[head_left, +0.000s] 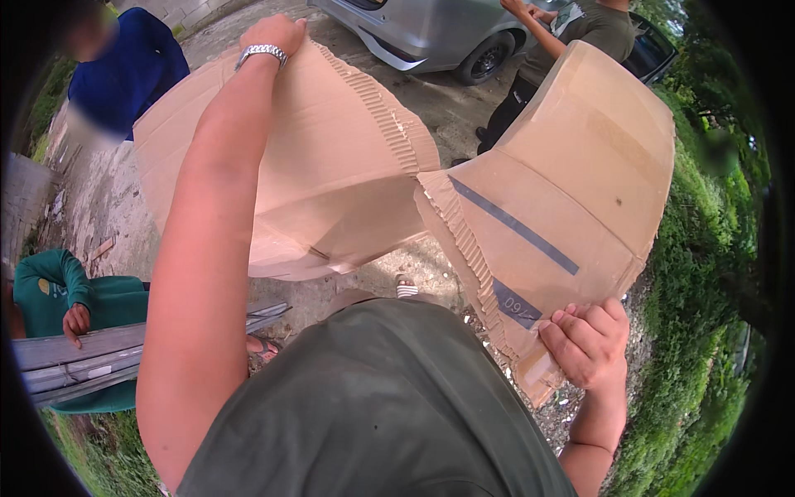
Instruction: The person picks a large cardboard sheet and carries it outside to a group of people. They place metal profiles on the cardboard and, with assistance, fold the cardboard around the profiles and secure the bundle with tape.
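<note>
A large sheet of brown cardboard is torn down its middle, with ragged, corrugated edges. Its left part (pixel 331 157) and right part (pixel 571 174) meet or overlap at the centre; whether they are still joined there I cannot tell. My left hand (pixel 275 35), a metal watch (pixel 262 55) on its wrist, is stretched far forward and closed on the top edge of the left part. Lower right, my right hand (pixel 588 341) grips the bottom corner of the right part, fingers folded over it. Dark printed stripes (pixel 515 225) run across that part.
A silver car (pixel 439 33) stands ahead on rough concrete. One person in blue (pixel 132 70) is at far left; another in green (pixel 79 294) is beside long grey bars (pixel 91 352) at lower left. A third person (pixel 600 33) stands near the car. Greenery (pixel 704 273) lines the right.
</note>
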Tool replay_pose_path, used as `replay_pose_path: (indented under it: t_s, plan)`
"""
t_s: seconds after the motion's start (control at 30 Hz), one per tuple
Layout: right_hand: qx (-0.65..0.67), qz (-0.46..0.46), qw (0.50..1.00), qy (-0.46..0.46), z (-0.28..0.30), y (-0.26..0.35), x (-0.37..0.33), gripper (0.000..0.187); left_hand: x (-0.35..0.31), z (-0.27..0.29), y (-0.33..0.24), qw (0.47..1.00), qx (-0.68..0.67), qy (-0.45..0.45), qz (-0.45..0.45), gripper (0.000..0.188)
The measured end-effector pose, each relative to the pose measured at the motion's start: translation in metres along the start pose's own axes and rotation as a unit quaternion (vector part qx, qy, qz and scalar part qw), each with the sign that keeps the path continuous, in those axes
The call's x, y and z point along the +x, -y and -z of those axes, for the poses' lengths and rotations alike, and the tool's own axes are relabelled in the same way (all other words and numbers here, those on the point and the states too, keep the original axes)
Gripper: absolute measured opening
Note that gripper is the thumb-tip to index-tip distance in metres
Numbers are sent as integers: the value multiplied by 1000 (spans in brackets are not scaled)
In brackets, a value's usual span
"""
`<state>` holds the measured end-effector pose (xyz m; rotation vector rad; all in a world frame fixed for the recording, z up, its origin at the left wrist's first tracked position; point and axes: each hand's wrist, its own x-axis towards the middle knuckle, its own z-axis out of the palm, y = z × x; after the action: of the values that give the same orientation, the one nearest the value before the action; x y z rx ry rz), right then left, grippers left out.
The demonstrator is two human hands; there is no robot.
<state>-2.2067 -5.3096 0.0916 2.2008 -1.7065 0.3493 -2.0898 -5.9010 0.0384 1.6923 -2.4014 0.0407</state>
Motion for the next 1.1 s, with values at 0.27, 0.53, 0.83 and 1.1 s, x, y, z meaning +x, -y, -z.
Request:
replay_pose_path:
  t_s: [0.27, 0.53, 0.83, 1.1]
  plan:
    - [72, -370, 910, -173, 53, 20, -187, 22, 53, 36, 102, 990, -14, -48, 130, 64]
    - [88, -640, 599, -473, 68, 86, -434, 63, 95, -5, 154, 996, 26, -47, 76, 69]
    - [-313, -841, 258, -359, 208, 210, -562, 69, 86, -50, 252, 989, 8, -14, 144, 71]
    - [-433, -861, 259, 60, 294, 188, -542, 76, 63, -81, 240, 988, 7, -4, 154, 72]
